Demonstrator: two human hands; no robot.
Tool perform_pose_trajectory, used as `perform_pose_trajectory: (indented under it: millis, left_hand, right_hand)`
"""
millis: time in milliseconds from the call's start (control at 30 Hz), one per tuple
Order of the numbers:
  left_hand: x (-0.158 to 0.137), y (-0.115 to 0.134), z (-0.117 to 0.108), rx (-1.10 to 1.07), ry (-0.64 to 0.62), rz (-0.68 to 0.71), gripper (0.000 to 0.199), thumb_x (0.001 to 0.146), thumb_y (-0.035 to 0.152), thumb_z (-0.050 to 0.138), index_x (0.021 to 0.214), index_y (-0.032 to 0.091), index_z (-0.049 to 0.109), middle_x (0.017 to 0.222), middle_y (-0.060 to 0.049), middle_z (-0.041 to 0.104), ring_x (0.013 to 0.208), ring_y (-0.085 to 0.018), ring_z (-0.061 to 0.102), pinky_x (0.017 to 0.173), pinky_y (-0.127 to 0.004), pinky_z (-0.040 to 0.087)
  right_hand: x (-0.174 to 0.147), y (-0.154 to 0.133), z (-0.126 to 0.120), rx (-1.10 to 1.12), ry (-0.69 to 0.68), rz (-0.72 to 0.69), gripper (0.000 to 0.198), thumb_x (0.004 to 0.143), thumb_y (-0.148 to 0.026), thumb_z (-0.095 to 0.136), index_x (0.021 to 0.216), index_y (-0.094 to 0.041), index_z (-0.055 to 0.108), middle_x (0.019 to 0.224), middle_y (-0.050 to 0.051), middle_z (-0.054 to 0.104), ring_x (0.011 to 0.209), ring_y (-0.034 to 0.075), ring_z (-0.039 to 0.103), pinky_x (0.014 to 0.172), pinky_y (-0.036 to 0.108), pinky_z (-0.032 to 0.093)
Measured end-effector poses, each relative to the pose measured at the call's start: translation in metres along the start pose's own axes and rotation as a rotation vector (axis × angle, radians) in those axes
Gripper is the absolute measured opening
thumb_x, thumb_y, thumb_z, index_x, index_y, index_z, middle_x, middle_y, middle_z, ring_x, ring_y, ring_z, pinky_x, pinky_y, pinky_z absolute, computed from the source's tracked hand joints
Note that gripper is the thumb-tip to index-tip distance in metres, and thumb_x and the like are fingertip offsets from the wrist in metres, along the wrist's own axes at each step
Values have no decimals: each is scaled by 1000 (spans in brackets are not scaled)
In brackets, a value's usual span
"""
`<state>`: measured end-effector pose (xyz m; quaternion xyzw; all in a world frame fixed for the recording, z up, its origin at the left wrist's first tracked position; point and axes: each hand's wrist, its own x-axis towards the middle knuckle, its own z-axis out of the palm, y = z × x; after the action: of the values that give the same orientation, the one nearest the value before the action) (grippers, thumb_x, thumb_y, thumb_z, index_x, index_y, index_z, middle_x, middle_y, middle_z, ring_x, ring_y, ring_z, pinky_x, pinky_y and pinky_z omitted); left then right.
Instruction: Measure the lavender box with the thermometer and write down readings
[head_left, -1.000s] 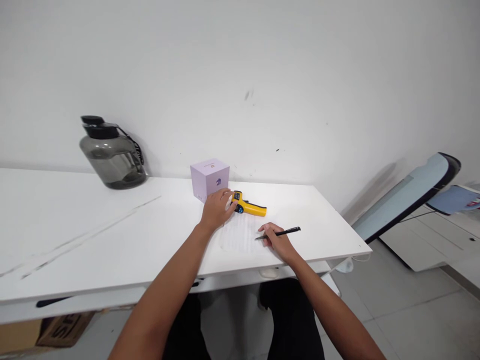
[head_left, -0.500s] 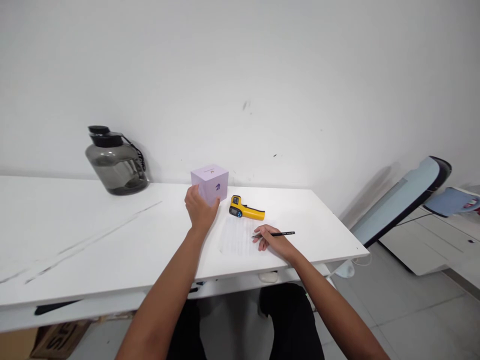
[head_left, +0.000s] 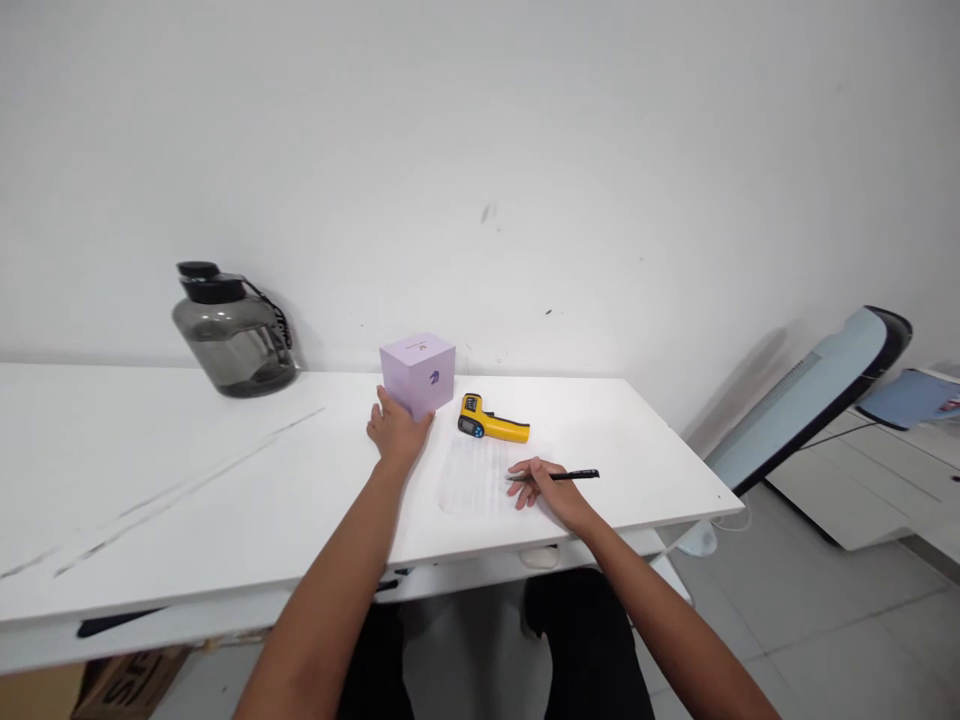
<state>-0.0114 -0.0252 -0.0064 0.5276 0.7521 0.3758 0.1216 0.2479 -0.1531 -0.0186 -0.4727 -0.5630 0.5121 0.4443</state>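
A lilac box (head_left: 420, 376) with a dark logo on its front stands against the wall. My left hand (head_left: 397, 428) is at the box's lower front edge, fingers apart and not wrapped round it; whether the fingertips still touch it I cannot tell. Between the fingers of my right hand (head_left: 546, 486) is a black pen (head_left: 576, 475), its tip towards a white sheet of paper (head_left: 472, 480) with faint printed rows. Just beyond the paper, a yellow and black infrared thermometer (head_left: 493, 420) lies on its side, to the right of the box.
A large grey translucent water jug (head_left: 238, 340) with a black lid stands at the back left of the white table (head_left: 225, 520). To the right, a light blue chair back (head_left: 795, 400) leans near the table's end. A cardboard box (head_left: 127, 685) sits below on the left.
My left hand has loosened and slid down from the box's side to its lower front. My right hand has shifted slightly, the pen still in it. The view has moved a little.
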Motion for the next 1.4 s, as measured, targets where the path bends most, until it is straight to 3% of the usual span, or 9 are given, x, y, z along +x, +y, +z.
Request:
perform_pose_trajectory:
  millis: [167,267,333,467,567,667,800,933,1400]
  left_hand:
    - [1,-1,1,8,-7,-2,110,76,43,70,160,10,7,156,-26,42,153,-38,27,122,-55,25]
    - [0,0,0,16,-4,-10,109,75,40,70,160,9,8,155,-26,43,153,-37,28,122,-56,25]
    - [0,1,0,22,2,-9,107,76,40,69,159,9,9,154,-27,44,152,-37,29,121,-56,26]
    - [-1,1,-1,41,-12,-11,103,78,40,67,158,6,11,155,-28,42,151,-37,30,121,-55,26]
    - [0,1,0,51,-21,-21,103,78,42,68,158,8,13,156,-27,41,151,-37,31,121,-55,26]
    - [1,0,1,51,-9,-21,104,77,44,69,158,10,13,155,-28,42,150,-38,33,120,-56,27]
    - [2,0,1,49,-17,-26,105,78,46,69,158,10,12,154,-27,44,150,-38,33,119,-57,25]
    - [1,1,1,64,-30,-37,105,77,47,69,158,10,12,155,-26,42,151,-37,31,120,-56,24]
    - [2,1,2,92,-38,-37,107,75,51,68,158,13,12,157,-23,42,149,-38,33,120,-57,22]
  right_hand:
    - [-5,-1,0,-134,162,-52,51,87,-69,55,85,-20,68,62,0,60,55,15,57,62,32,49]
    - [-2,-6,-3,-193,110,-81,33,86,-52,61,100,-22,66,78,1,66,65,17,63,71,34,52]
    - [6,-11,-10,-177,111,-111,35,83,-46,61,110,-23,63,88,2,68,68,17,64,72,35,53]
    - [28,-26,-31,-247,246,-111,39,84,-42,54,116,-20,60,95,5,72,69,17,68,72,34,53]
    - [47,-37,-44,-404,393,-138,37,92,-43,47,115,-18,63,92,6,73,70,17,68,73,33,53]
    - [69,-45,-47,-752,467,-54,34,99,-37,42,115,-20,67,91,6,74,79,19,70,74,30,51]
    - [96,-44,-44,-1131,438,146,33,101,-24,41,110,-19,73,105,13,75,99,25,69,80,32,49]
    - [106,-36,-41,-1171,402,191,36,102,-23,39,106,-18,75,104,16,75,99,27,69,78,33,48]
    - [110,-17,-49,-1140,322,239,35,101,-29,44,120,-26,74,119,9,74,107,26,68,79,31,48]
